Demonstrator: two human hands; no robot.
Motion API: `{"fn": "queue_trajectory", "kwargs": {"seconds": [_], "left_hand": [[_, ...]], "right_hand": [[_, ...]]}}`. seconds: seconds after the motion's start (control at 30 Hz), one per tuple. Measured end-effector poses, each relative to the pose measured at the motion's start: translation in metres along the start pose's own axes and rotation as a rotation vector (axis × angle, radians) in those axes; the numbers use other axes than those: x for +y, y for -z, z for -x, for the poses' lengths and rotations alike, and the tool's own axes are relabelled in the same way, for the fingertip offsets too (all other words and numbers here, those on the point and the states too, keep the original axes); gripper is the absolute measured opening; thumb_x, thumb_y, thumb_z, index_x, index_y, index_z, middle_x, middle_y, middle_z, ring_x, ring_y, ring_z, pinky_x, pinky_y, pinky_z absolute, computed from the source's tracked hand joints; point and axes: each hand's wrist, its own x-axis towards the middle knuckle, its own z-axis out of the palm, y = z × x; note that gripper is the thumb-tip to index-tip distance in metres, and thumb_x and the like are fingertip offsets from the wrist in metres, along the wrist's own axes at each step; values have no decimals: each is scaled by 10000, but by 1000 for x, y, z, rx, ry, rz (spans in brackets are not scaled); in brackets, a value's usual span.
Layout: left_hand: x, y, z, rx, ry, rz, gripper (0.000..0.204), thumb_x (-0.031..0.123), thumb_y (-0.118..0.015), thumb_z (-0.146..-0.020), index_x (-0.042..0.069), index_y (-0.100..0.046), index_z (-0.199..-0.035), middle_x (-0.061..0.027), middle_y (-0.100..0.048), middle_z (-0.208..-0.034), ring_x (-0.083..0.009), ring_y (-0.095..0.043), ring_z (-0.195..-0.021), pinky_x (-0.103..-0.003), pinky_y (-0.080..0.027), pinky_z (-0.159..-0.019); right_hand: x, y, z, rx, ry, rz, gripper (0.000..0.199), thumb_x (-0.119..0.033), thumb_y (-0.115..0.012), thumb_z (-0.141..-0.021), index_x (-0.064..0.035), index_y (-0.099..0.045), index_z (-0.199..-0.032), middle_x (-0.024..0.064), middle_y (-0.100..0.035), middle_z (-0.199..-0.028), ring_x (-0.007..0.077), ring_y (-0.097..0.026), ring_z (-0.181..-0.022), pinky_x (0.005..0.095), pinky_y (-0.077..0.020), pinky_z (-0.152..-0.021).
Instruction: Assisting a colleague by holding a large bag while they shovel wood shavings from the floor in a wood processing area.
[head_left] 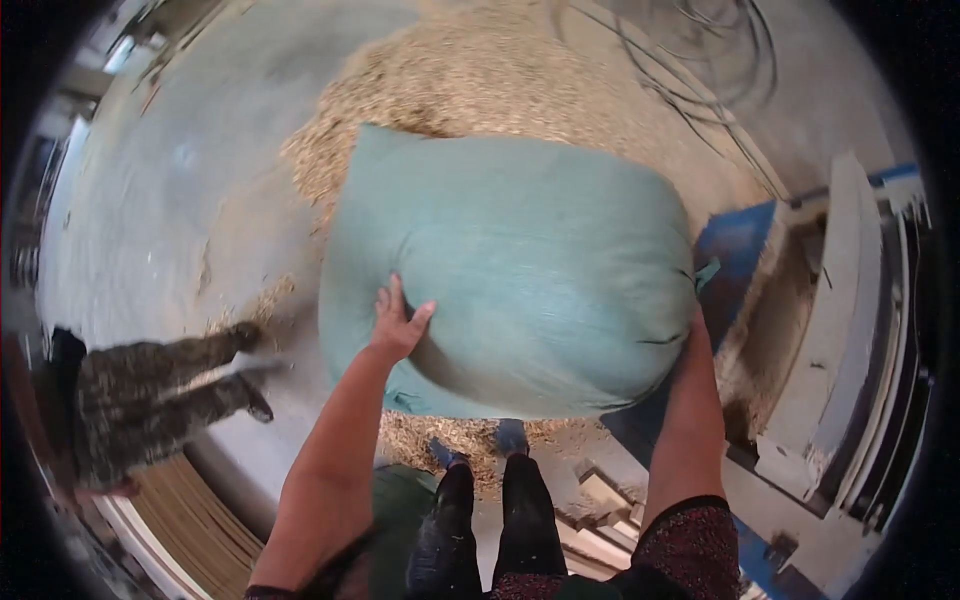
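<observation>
A large, stuffed pale-green woven sack [520,270] fills the middle of the view in front of my legs. Against its left front side lies my left hand [402,322], fingers spread and pressing into the fabric. My right hand [697,325] reaches around the sack's right end. Its fingers are hidden behind the bulging side, so their grip does not show. A small tuft of the sack's material [707,274] sticks out at that right end.
Wood shavings [450,75] are heaped beyond the sack, with more around my feet. Hoses or cables [690,90] lie at the far right. Blue-edged machinery [740,250] stands right, wood offcuts [605,500] near my feet. Another person in camouflage trousers [150,390] is at left, near stacked boards [190,520].
</observation>
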Motion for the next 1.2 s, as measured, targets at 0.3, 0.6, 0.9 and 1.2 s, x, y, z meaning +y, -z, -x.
{"fn": "queue_trajectory", "kwargs": {"seconds": [0.3,0.6,0.9,1.2], "left_hand": [[-119,62,79,-87,184,129,1047,732,-466,-820,112,16,-1513,-334,-106,-1507,-476,-125,-1401,-473,-171,-1144],[-335,78,291,283,473,495,763,639,-333,-910,186,-191,-1507,-173,-469,-1397,-335,-476,-1250,-442,-526,-840],[-156,5,565,-68,466,410,553,463,-539,-890,6,-591,-1197,-227,-634,-1123,-350,-604,-1053,-429,-450,-933],[-21,9,839,270,795,765,586,413,-556,-924,31,-475,-1360,-150,-590,-1257,-243,-560,-1150,-334,-415,-1003]], "right_hand": [[48,-134,111,208,248,730,437,-260,-447,-965,6,-478,-1310,159,-577,-1219,304,-604,-1028,420,-492,-883],[120,-337,351,-364,152,809,256,-210,-490,-971,23,-554,-1058,65,-560,-915,154,-577,-775,303,-469,-667],[230,-449,384,-888,584,1291,252,-104,-551,-847,52,-509,-1041,229,-473,-1032,442,-454,-1094,454,-350,-957],[254,-509,314,-1166,792,1532,262,-179,-599,-863,64,-589,-958,276,-569,-985,428,-537,-957,461,-416,-841]]}}
